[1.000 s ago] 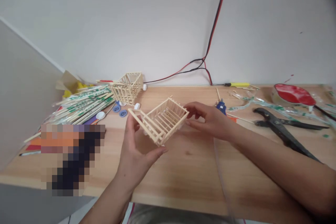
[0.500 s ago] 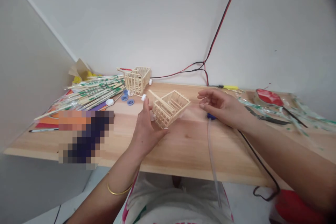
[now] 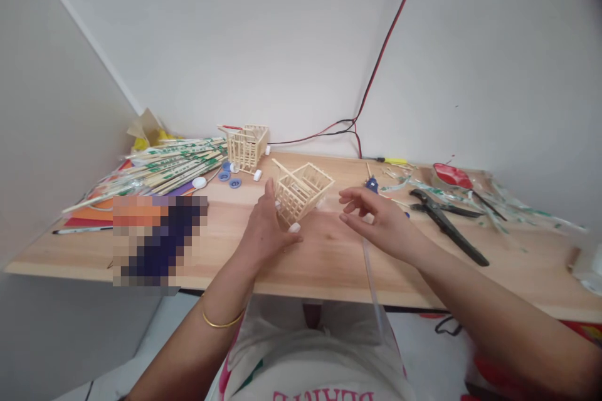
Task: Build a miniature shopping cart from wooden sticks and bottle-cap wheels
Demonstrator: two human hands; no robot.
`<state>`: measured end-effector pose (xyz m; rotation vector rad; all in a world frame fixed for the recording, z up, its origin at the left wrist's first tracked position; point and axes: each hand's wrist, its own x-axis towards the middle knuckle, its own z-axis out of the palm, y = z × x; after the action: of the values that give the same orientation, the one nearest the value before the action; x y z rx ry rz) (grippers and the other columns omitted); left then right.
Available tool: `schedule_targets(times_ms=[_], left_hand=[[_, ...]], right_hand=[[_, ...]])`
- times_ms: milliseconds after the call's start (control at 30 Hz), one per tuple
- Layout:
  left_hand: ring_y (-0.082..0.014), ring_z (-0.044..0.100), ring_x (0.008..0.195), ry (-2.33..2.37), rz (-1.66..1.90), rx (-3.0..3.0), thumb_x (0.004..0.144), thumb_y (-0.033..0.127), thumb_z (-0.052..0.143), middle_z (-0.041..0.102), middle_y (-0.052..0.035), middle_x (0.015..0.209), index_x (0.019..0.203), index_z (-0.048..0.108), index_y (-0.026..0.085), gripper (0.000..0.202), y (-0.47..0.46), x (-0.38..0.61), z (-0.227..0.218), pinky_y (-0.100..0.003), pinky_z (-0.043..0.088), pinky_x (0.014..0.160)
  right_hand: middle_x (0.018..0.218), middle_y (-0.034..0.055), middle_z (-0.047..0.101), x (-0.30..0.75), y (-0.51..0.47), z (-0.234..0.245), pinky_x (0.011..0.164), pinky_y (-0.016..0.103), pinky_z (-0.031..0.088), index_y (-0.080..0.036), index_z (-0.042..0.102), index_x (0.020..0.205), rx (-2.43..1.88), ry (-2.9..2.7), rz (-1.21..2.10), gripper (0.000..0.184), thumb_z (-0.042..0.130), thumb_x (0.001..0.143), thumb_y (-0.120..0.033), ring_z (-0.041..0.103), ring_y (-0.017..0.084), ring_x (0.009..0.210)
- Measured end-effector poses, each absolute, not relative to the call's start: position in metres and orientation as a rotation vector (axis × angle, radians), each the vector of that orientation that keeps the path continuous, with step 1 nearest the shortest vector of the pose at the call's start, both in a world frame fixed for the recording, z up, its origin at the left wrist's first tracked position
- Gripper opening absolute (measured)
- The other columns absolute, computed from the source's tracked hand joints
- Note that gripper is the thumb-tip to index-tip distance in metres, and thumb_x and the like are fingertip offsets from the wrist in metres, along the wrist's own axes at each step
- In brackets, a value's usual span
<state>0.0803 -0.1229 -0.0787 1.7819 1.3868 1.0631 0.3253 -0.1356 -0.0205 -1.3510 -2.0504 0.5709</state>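
A small cart (image 3: 305, 191) made of thin wooden sticks, with white wheels, stands at an angle in the middle of the table. Beside its left end is my left hand (image 3: 268, 225), thumb and fingers spread in a loose curve; whether the fingertips touch the sticks is hidden. My right hand (image 3: 376, 219) hovers to the right of the cart, apart from it, with fingers loosely bent and nothing visible in them. Just behind that hand lies a blue hot glue gun (image 3: 371, 184), partly covered. Farther back stands a second stick cart (image 3: 247, 147) with a red-marked handle.
Wrapped chopsticks (image 3: 183, 166) lie over coloured sheets at left, near blue bottle caps (image 3: 235, 183) and a white spoon (image 3: 199, 182). Dark cutting pliers (image 3: 446, 225), torn wrappers and a red-topped container (image 3: 451, 175) lie at right. A yellow-handled tool (image 3: 395, 161) rests by the wall.
The view has shifted, showing more of the table's right side and the whole pliers. My right hand has come lower and nearer the cart, uncovering part of the glue gun.
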Motion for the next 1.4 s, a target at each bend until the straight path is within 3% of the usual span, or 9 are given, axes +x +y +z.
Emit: schedule_targets(times_ms=[133,333,500,733,867,1100,1300,1400], left_hand=[[-0.0377,0.033,0.137,1.438,1.034,1.773,0.055,0.03,0.083,0.028,-0.0234,0.152,0.153,-0.003,0.019,0.131,-0.125,0.082,-0.076,-0.053,0.029,0.109],[-0.0362,0.045,0.128,1.478,1.043,1.716,0.052,0.031,0.085,0.045,-0.0221,0.138,0.152,0.002,0.018,0.131,-0.128,0.086,-0.073,-0.053,0.037,0.103],[-0.0314,0.054,0.119,1.357,1.004,1.551,0.048,0.031,0.087,0.04,-0.0247,0.14,0.15,-0.002,0.015,0.137,-0.139,0.094,-0.077,-0.048,0.044,0.1],[-0.0259,0.059,0.116,1.293,0.994,1.513,0.067,0.02,0.073,0.046,-0.0206,0.137,0.146,0.021,0.016,0.095,-0.152,0.102,-0.083,-0.045,0.048,0.099],[-0.0235,0.065,0.103,1.323,0.935,1.657,0.07,0.018,0.069,0.057,-0.0154,0.125,0.138,0.036,0.016,0.075,-0.152,0.107,-0.083,-0.044,0.053,0.093],[-0.0202,0.066,0.094,1.295,0.868,1.851,0.077,0.02,0.062,0.064,-0.0096,0.109,0.128,0.046,0.017,0.053,-0.15,0.113,-0.08,-0.041,0.054,0.09],[-0.0211,0.066,0.096,1.246,0.82,1.95,0.077,0.018,0.061,0.065,-0.0089,0.108,0.118,0.054,0.019,0.042,-0.136,0.115,-0.074,-0.04,0.053,0.089],[-0.0187,0.066,0.089,1.237,0.827,1.887,0.074,0.018,0.063,0.065,-0.0064,0.101,0.119,0.052,0.019,0.046,-0.124,0.116,-0.07,-0.036,0.055,0.082]], right_hand=[[0.102,0.0063,0.068,0.325,-0.143,-0.034,0.071,0.031,0.052,-0.021,0.058,0.107,-1.422,-2.053,0.708,0.026,0.06,0.083,-0.029,0.064,0.016,0.082],[0.101,0.0067,0.068,0.316,-0.152,-0.044,0.072,0.03,0.052,-0.02,0.058,0.107,-1.393,-2.044,0.887,0.026,0.059,0.083,-0.031,0.064,0.016,0.083],[0.104,0.0067,0.065,0.324,-0.155,-0.049,0.077,0.032,0.052,-0.021,0.057,0.111,-1.405,-2.042,0.839,0.032,0.062,0.081,-0.03,0.062,0.017,0.088],[0.106,0.0079,0.064,0.335,-0.162,-0.049,0.078,0.033,0.049,-0.017,0.054,0.117,-1.56,-1.991,0.848,0.057,0.076,0.066,-0.027,0.059,0.018,0.085],[0.098,0.0054,0.065,0.336,-0.166,-0.053,0.07,0.03,0.047,-0.017,0.056,0.11,-1.567,-1.993,0.802,0.05,0.075,0.065,-0.026,0.058,0.017,0.077],[0.089,0.0031,0.067,0.34,-0.16,-0.064,0.067,0.027,0.047,-0.019,0.059,0.093,-1.415,-1.939,0.872,0.025,0.065,0.07,-0.015,0.062,0.016,0.076],[0.095,0.0053,0.069,0.344,-0.14,-0.064,0.072,0.028,0.05,-0.018,0.06,0.096,-1.362,-1.948,0.853,0.028,0.061,0.069,-0.009,0.065,0.018,0.082],[0.097,0.0058,0.07,0.346,-0.129,-0.06,0.073,0.028,0.051,-0.018,0.06,0.099,-1.353,-1.965,0.871,0.032,0.06,0.069,-0.007,0.066,0.017,0.083]])
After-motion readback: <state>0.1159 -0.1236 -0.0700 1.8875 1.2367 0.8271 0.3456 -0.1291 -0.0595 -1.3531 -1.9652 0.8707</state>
